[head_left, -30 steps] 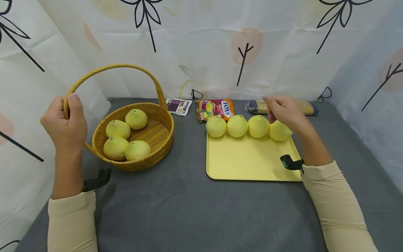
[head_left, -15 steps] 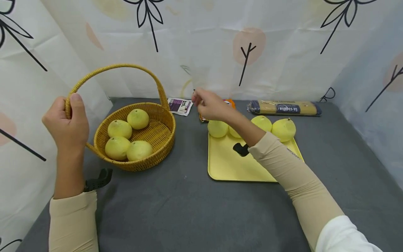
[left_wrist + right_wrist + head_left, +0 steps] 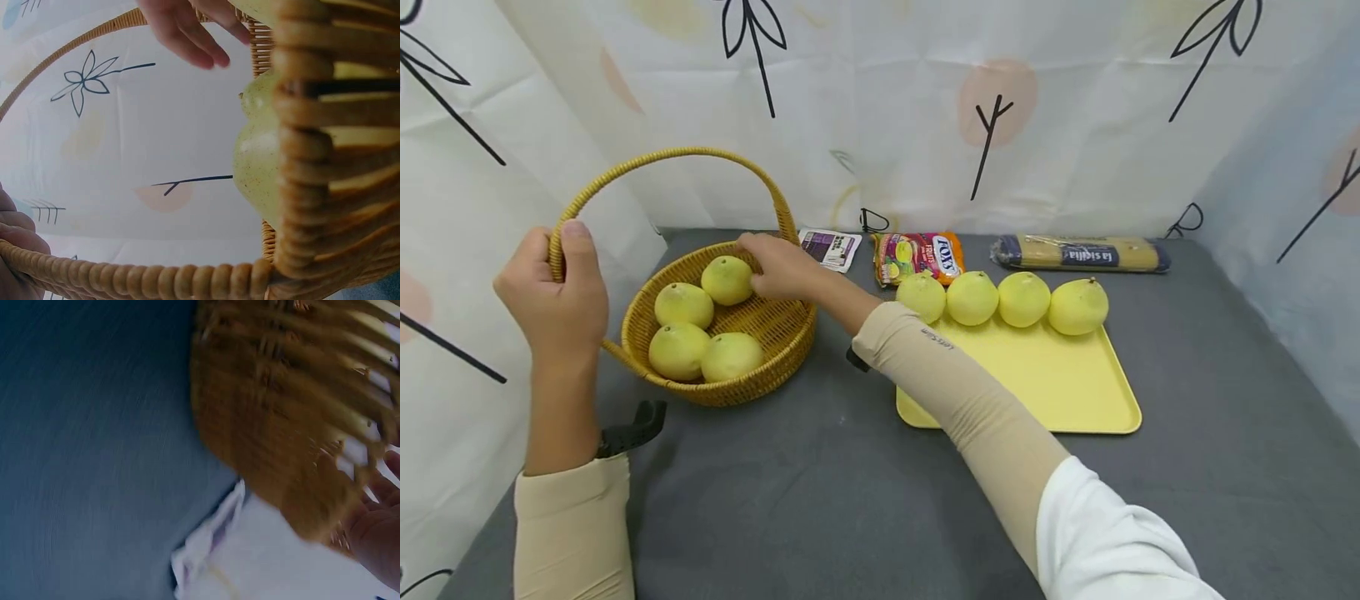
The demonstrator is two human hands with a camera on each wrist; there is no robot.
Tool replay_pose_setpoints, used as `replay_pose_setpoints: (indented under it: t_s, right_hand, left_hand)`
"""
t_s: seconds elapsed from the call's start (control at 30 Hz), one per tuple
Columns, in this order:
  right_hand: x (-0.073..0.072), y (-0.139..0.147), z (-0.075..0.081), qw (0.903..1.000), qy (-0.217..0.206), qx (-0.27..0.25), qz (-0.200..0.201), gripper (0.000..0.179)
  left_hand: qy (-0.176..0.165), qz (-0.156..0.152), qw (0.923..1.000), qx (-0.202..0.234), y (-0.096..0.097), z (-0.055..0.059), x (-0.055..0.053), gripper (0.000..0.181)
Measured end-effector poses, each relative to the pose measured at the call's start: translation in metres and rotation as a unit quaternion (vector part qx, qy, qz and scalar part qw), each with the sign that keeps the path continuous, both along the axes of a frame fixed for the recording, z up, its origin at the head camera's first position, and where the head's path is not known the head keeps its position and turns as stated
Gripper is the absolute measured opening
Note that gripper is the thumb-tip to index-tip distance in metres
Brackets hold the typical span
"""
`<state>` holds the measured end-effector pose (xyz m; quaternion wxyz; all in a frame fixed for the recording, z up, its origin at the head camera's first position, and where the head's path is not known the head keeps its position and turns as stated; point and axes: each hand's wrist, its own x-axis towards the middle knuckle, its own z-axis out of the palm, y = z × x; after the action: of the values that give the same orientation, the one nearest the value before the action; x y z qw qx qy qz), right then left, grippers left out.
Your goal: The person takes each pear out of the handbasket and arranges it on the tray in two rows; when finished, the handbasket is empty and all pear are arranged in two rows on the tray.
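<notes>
My left hand (image 3: 553, 287) grips the arched handle (image 3: 681, 152) of a yellow-brown wicker basket (image 3: 722, 396) at the left of the table. Inside lie several round, pale yellow-green fruits (image 3: 730, 357) with speckled skin. My right hand (image 3: 784, 265) reaches over the basket's right rim beside the rearmost fruit (image 3: 727, 280). In the left wrist view the right hand's fingers (image 3: 199, 53) hang loosely extended above the fruits, apart from them. The right wrist view has the basket wall (image 3: 269, 425) blurred, with part of the right hand (image 3: 378, 531) at its rim.
On the right stands a yellow tray (image 3: 1037, 379) with several more such fruits (image 3: 1024, 298) lined along its back edge. Behind them are an orange candy bag (image 3: 919, 257) and a pasta packet (image 3: 1081, 252). A purple-and-white packet (image 3: 831, 249) lies behind the basket. A patterned cloth hangs behind.
My right hand has swept left from above the tray's rear fruits, past the candy bag, to inside the basket's rim. The left hand stays on the handle, and the fruits keep their places.
</notes>
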<state>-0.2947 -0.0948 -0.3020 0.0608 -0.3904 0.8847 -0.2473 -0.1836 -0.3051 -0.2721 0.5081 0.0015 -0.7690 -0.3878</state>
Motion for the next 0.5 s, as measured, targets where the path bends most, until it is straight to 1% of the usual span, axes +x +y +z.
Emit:
replay_pose_setpoints:
  t_s: [0.1, 0.17, 0.27, 0.3, 0.37, 0.4, 0.5]
  right_hand:
    - [-0.002, -0.020, -0.011, 0.9997, -0.022, -0.011, -0.002, 0.059]
    - [-0.001, -0.028, -0.020, 0.9997, -0.024, -0.005, -0.007, 0.064]
    - [0.001, -0.032, -0.032, 0.9993, 0.009, 0.022, -0.030, 0.066]
    - [0.001, -0.032, -0.036, 0.9987, 0.019, 0.021, -0.042, 0.066]
    - [0.001, -0.031, -0.040, 0.9975, 0.039, 0.009, -0.058, 0.062]
    - [0.001, -0.030, -0.041, 0.9974, 0.044, -0.004, -0.057, 0.058]
    - [0.001, -0.031, -0.043, 0.9980, 0.033, -0.038, -0.037, 0.050]
  left_hand:
    - [0.000, 0.004, 1.0000, 0.004, -0.002, 0.000, 0.000, 0.035]
    - [-0.002, 0.003, 1.0000, 0.006, -0.001, -0.001, 0.000, 0.035]
    - [-0.007, -0.006, 0.9999, 0.006, 0.002, -0.003, -0.001, 0.035]
    - [-0.007, -0.008, 0.9999, 0.005, 0.003, -0.003, -0.001, 0.035]
    - [-0.003, -0.008, 1.0000, 0.001, 0.003, -0.002, -0.001, 0.034]
    - [-0.001, -0.008, 1.0000, 0.000, 0.004, -0.002, -0.001, 0.034]
    - [-0.002, -0.002, 1.0000, -0.001, 0.003, -0.001, 0.000, 0.034]
